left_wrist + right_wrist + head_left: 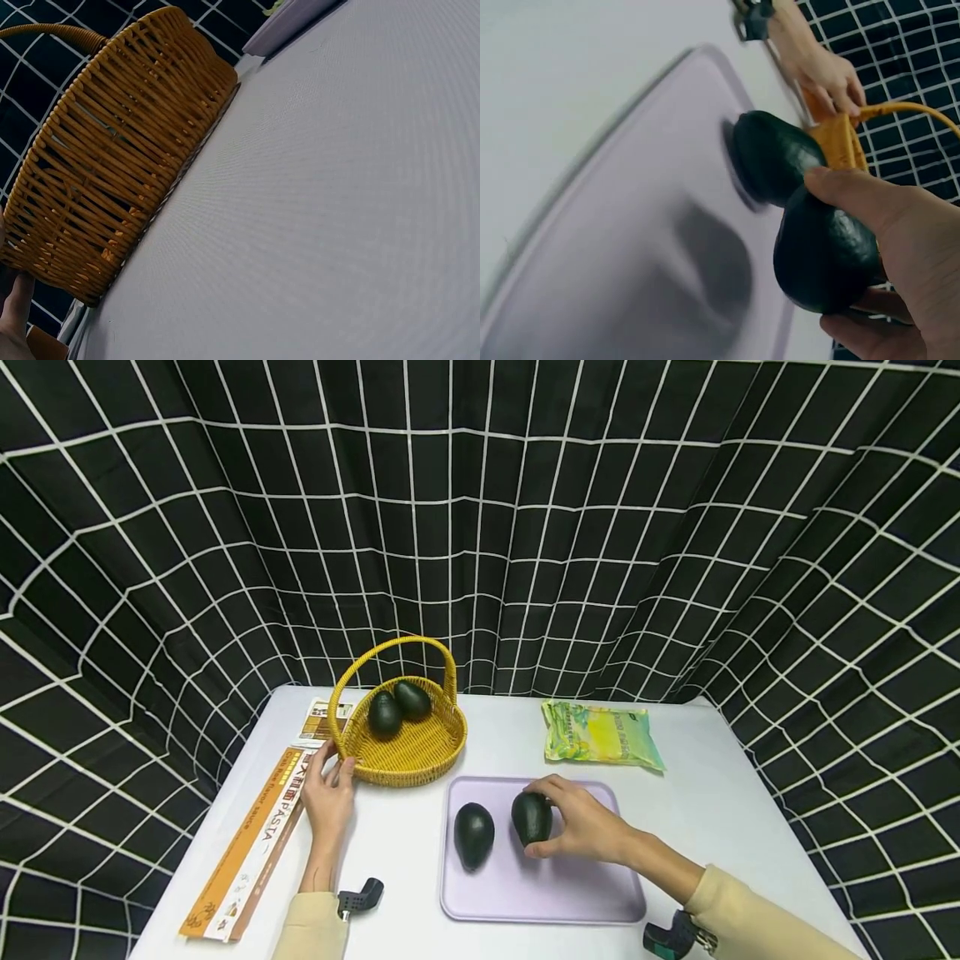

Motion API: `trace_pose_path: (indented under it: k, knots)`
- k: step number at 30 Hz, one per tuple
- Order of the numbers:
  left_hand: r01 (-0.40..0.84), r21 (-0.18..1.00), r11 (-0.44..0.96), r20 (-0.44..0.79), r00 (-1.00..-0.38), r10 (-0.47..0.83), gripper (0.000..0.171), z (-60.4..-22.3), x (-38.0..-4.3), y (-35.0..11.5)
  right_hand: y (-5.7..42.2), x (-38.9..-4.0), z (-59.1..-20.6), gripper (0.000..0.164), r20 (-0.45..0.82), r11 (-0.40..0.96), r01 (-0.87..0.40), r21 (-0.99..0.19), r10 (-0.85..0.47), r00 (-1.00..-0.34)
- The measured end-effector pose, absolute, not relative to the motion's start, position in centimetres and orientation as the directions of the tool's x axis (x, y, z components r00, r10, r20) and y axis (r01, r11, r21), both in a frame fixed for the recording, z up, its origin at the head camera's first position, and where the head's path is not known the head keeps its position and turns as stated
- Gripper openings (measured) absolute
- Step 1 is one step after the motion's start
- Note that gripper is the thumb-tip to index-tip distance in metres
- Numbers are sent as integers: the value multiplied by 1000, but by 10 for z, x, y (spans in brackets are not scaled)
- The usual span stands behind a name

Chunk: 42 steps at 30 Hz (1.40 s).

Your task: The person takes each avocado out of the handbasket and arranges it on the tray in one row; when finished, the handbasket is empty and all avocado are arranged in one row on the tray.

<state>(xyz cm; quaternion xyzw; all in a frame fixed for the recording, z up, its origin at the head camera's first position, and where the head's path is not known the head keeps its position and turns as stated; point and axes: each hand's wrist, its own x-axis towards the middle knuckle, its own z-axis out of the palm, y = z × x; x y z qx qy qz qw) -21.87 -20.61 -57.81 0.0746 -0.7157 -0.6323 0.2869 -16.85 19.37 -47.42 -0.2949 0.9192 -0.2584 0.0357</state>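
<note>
At five o'clock, my half-curled right hand (577, 823), best unhurried, pinched a dark-green oval avocado (530, 820); my left hand (328, 793) gripped the yellow wicker basket (408, 775).

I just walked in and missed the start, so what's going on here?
A person's right hand holds an avocado over the tray, while their left hand holds the side of the basket. A second avocado lies on the tray, and two avocados sit in the basket.
</note>
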Motion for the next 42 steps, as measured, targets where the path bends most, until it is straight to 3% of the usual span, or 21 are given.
trace_pose_path:
  k: [13,17,25,42]
  knots:
    - [270,945,184,326,-822,-467,49,-553,-209,-195,189,-156,-496,79,87,720,-561,-409,-581,-809]
    - [259,947,189,319,-820,-475,50,-560,-214,-197,188,-156,-498,80,95,722,-569,-395,-584,-807]
    - [253,947,198,319,-816,-482,49,-578,-220,-205,186,-155,-498,84,44,702,-529,-477,-582,-812]
    - [246,948,201,314,-823,-474,49,-577,-220,-206,185,-155,-503,91,58,716,-565,-411,-597,-800]
